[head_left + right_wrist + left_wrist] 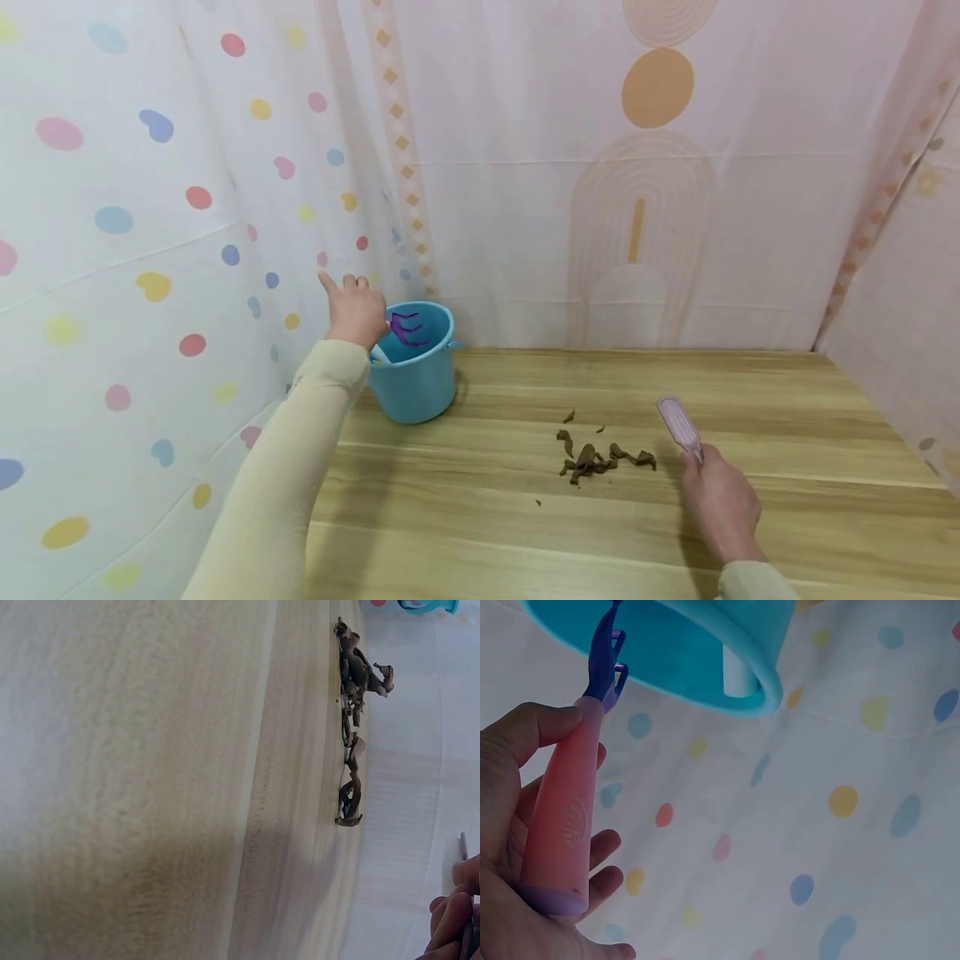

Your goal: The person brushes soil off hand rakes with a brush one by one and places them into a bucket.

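My left hand is at the rim of a blue bucket. It holds a small hand rake by its pink handle, thumb pressed along it and fingers behind. The rake's purple prongs reach over the bucket's opening in the head view. My right hand grips a pale mauve tool with a long, flat, textured head; its exact kind is unclear. Left of that hand, dry brown curled pieces, like withered leaves, lie scattered on the table. The right wrist view shows only the right hand's fingers at its edge.
Inside the bucket is a white object, partly hidden. The wooden table ends at a pale patterned curtain behind. A dotted curtain hangs close on the left, another pale one on the right.
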Available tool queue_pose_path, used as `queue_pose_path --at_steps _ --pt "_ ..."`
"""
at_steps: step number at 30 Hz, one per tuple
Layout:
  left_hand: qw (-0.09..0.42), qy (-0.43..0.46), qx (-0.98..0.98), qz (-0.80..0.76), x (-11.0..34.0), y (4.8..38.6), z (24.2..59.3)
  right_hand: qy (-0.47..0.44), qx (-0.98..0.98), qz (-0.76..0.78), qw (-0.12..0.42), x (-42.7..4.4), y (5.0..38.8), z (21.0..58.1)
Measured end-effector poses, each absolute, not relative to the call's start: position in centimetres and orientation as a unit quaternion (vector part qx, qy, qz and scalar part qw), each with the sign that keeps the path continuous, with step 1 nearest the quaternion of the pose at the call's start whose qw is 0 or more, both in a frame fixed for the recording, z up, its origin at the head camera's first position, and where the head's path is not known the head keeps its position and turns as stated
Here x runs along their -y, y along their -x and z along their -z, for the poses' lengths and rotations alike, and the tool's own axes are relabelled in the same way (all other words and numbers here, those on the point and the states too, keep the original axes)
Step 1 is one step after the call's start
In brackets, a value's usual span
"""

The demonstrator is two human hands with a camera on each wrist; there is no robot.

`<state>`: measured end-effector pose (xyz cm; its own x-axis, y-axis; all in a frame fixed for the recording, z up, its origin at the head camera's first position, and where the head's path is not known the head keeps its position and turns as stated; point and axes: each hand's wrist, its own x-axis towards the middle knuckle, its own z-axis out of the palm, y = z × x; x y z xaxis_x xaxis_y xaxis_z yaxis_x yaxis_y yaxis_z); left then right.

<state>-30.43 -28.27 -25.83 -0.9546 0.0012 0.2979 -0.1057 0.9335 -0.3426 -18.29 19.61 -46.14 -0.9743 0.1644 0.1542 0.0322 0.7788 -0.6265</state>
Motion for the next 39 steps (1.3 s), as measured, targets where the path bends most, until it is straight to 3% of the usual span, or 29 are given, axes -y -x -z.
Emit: queue_pose_path --at_steps 12,23,39 --pt "0.105 -0.05 0.979 -0.17 28.5 32.3 29.4 0.065 0.939 -0.319 0.107 -19.3 18.3 46.4" --pt "0.032 -0.075 0.992 -0.101 28.1 32.6 31.6 0.063 0.94 -0.323 0.095 -19.3 17.9 46.5" --pt "0.004 -0.08 0.994 -0.068 27.9 31.9 31.5 0.054 0.935 -0.334 0.108 -19.8 19.1 46.2"
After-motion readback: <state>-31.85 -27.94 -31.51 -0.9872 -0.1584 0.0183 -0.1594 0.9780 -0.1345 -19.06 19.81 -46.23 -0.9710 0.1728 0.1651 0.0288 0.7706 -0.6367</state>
